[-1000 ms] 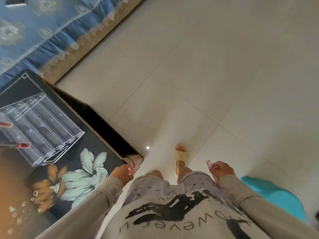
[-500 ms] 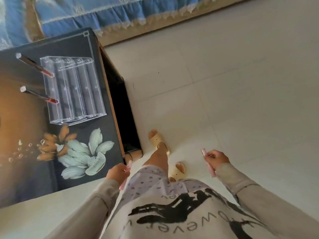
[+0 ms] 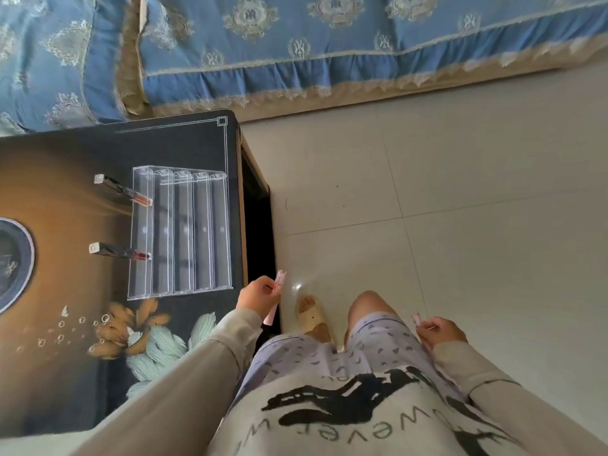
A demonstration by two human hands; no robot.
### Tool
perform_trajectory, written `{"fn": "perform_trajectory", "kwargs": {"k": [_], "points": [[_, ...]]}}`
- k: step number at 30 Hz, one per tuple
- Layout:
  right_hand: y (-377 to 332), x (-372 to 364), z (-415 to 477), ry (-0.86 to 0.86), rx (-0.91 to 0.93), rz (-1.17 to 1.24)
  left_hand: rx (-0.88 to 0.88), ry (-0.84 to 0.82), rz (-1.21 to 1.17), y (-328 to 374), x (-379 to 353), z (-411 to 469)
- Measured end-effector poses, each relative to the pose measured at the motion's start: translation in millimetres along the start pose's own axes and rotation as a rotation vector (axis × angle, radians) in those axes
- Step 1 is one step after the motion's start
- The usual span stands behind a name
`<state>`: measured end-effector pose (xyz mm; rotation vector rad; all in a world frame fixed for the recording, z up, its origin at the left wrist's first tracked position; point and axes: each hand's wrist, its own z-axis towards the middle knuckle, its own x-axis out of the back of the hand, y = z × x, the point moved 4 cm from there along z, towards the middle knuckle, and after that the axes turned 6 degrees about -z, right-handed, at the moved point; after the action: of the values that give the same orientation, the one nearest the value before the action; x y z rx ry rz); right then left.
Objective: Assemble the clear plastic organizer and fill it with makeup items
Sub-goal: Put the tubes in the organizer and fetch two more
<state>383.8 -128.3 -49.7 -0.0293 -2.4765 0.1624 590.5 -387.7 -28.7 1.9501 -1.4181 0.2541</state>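
Observation:
The clear plastic organizer (image 3: 180,232) stands on the dark flower-printed table (image 3: 65,324), its long stepped compartments running front to back. Two lip gloss tubes stick out of its leftmost compartment, one at the far end (image 3: 123,190) and one nearer (image 3: 120,252). My left hand (image 3: 258,296) holds a pink makeup tube (image 3: 275,296) just off the table's right edge, near the organizer's front right corner. My right hand (image 3: 439,330) grips another pink tube (image 3: 417,319) low beside my right leg, well away from the table.
A blue patterned sofa (image 3: 296,44) with a fringed cover runs along the back, close to the table's far edge. Pale floor tiles (image 3: 460,209) spread to the right. My slippered foot (image 3: 312,319) stands by the table's side.
The view has swung left toward the table and sofa as I stepped closer. My left hand has risen with its pink tube to the table's edge; my right hand stays low.

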Motion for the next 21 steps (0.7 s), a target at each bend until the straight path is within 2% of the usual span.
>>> {"fn": "perform_trajectory", "kwargs": {"k": [8,17,21], "points": [[-87,61,63,-0.028,0.131,-0.099,0.093,0.070,-0.126,21,13,29],[-235,125,142,-0.127,0.437,-0.500,0.507,0.217,-0.402,13,-25,12],[-298,137,155,-0.124,0.583,-0.674,0.650,0.306,-0.664,19,-58,1]]}}
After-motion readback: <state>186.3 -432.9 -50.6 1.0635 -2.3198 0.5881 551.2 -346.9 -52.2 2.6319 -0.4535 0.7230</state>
